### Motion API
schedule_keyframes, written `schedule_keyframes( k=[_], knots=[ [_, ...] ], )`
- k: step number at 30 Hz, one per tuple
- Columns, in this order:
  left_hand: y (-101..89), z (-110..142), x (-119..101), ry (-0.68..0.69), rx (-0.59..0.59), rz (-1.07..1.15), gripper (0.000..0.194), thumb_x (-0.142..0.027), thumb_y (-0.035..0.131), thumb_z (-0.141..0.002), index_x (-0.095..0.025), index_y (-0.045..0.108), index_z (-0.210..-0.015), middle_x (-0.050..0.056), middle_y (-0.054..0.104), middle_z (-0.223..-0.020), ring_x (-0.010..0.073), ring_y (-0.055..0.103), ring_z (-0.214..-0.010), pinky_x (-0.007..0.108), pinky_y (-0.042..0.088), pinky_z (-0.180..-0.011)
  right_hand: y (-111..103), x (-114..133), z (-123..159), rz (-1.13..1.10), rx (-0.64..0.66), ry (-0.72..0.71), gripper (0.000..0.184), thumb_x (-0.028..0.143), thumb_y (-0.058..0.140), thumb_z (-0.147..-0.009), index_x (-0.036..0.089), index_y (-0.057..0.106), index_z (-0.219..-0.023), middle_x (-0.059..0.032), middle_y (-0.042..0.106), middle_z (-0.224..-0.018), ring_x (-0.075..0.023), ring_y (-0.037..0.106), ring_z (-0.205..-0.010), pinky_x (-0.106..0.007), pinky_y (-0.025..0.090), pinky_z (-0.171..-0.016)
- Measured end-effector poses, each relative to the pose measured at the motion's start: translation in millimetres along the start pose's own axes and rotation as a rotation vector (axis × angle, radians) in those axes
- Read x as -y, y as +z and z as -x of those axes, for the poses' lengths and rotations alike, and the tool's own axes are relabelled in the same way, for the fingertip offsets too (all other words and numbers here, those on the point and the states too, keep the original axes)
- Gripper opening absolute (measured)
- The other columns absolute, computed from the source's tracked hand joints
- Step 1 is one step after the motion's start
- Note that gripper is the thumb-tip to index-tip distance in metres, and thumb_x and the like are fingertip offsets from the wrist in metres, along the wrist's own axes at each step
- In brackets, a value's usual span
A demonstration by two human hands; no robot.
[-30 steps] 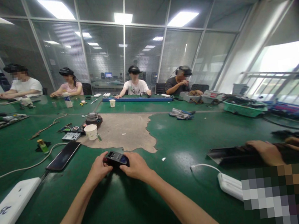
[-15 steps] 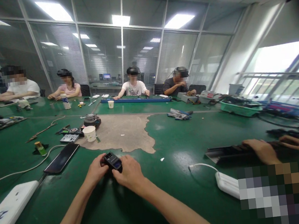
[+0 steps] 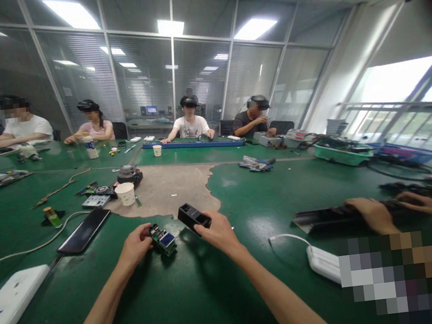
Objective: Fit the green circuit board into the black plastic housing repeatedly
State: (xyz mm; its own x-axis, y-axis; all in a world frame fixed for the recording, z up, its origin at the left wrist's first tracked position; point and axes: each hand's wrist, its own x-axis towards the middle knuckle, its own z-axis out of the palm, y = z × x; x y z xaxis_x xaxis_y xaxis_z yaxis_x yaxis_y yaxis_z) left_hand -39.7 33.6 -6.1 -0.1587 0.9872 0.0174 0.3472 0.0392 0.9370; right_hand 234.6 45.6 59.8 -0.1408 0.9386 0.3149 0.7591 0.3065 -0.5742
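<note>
The person's left hand is closed on a small green circuit board with a blue display, held just above the green table mat. The right hand is clamped around a black rectangular plastic casing, which sits to the right of the board and slightly farther from the person, with a clear gap between the two parts. The casing's long axis runs from upper left to lower right, its open end turned toward the right hand; the board tilts roughly the same way. Each hand is nearest to its own piece.

A second ago both hands gripped one black unit together (board inside its casing); half a second ago they were still joined. Now the parts are separate, and the right hand has moved to the right, away from the board.

Beyond the board lie a worn tan patch of table and a white paper cup.
</note>
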Motion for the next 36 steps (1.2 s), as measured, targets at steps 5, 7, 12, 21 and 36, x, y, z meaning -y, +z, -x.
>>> schedule_keyframes(
  k=[5, 7, 12, 21, 36],
  knots=[
    [-0.1, -1.9, 0.2, 0.0, 0.03, -0.026, 0.055, -0.023, 0.056, -0.066, -0.014, 0.06, -0.12, 0.008, 0.07, -0.102, 0.0218, 0.067, -0.085, 0.027, 0.055, -0.066, 4.5, -18.1, 9.7, 0.059, 0.111, 0.067, 0.022, 0.028, 0.062, -0.069, 0.02, 0.067, -0.089, -0.0055, 0.067, -0.086, -0.0203, 0.061, -0.081, -0.026, 0.042, -0.069],
    [0.0, -2.9, 1.5, 0.016, 0.058, -0.022, 0.054, -0.025, 0.055, -0.067, -0.014, 0.06, -0.12, 0.008, 0.07, -0.103, 0.0216, 0.067, -0.086, 0.028, 0.055, -0.067, 7.3, -22.9, 11.1, 0.075, 0.123, 0.07, 0.023, 0.029, 0.062, -0.069, 0.02, 0.067, -0.09, -0.0061, 0.067, -0.088, -0.0212, 0.06, -0.083, -0.027, 0.043, -0.07],
    [-0.2, -3.6, 2.4, -0.004, 0.082, 0.008, 0.054, -0.026, 0.056, -0.068, -0.013, 0.059, -0.12, 0.009, 0.069, -0.103, 0.0214, 0.065, -0.086, 0.029, 0.055, -0.069, 13.1, -33.6, 13.5, 0.067, 0.141, 0.033, 0.041, 0.035, 0.065, -0.07, 0.018, 0.063, -0.107, -0.0091, 0.064, -0.103, -0.024, 0.059, -0.097, -0.031, 0.043, -0.084],
    [0.0, -1.1, -1.6, -0.025, 0.077, 0.037, 0.053, -0.026, 0.057, -0.067, -0.013, 0.059, -0.119, 0.008, 0.07, -0.102, 0.0213, 0.067, -0.087, 0.028, 0.055, -0.07, 6.9, -25.3, 16.2, -0.009, 0.056, 0.065, 0.028, 0.033, 0.066, -0.073, 0.018, 0.066, -0.096, -0.0071, 0.066, -0.095, -0.0217, 0.059, -0.091, -0.031, 0.044, -0.08],
    [0.1, 1.5, -1.7, 0.046, 0.08, 0.078, 0.047, -0.025, 0.056, -0.068, -0.012, 0.062, -0.114, 0.006, 0.071, -0.088, 0.0201, 0.067, -0.078, 0.029, 0.053, -0.067, 32.5, 60.3, 9.8, -0.118, 0.019, -0.147, 0.025, 0.037, 0.065, -0.076, 0.017, 0.068, -0.091, -0.0059, 0.067, -0.087, -0.0187, 0.06, -0.083, -0.028, 0.044, -0.075]
  ],
)
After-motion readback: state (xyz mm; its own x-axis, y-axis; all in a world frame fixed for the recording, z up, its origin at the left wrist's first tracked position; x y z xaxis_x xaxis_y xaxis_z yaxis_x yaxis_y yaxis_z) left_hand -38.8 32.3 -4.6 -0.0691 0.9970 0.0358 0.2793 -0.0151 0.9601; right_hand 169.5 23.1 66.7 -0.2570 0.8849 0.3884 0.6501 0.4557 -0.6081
